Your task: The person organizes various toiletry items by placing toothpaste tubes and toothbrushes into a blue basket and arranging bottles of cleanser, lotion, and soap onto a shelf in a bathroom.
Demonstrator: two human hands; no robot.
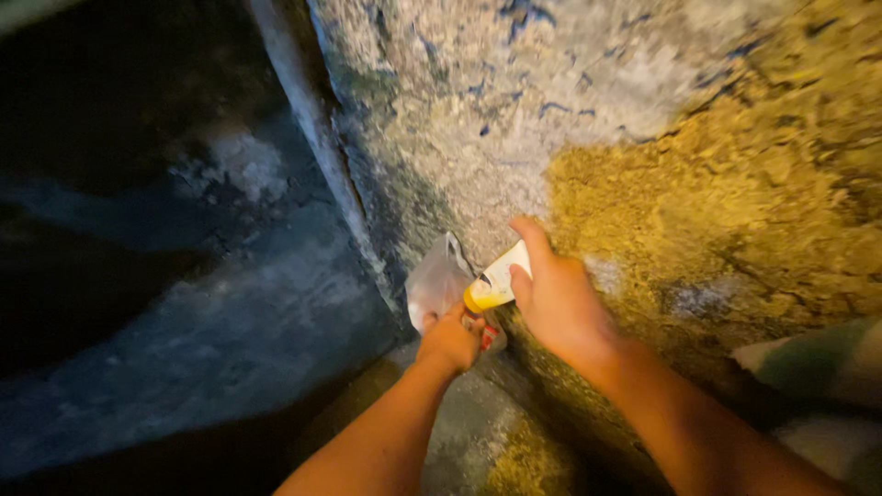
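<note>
My right hand [556,298] grips a small white and yellow packet [494,280], holding it tilted against a rough concrete wall [514,119]. My left hand [450,342] is just below, fingers closed around the bottom of a thin clear plastic bag [434,283] and a small red and white item [489,334]. The packet's yellow end points down toward the bag's side. The two hands almost touch. What is inside the bag cannot be seen.
The wall is grey on the left and stained yellow [735,202] on the right. A vertical corner edge [317,138] separates it from a dark recessed area [138,230]. A patterned cloth [818,367] shows at the lower right.
</note>
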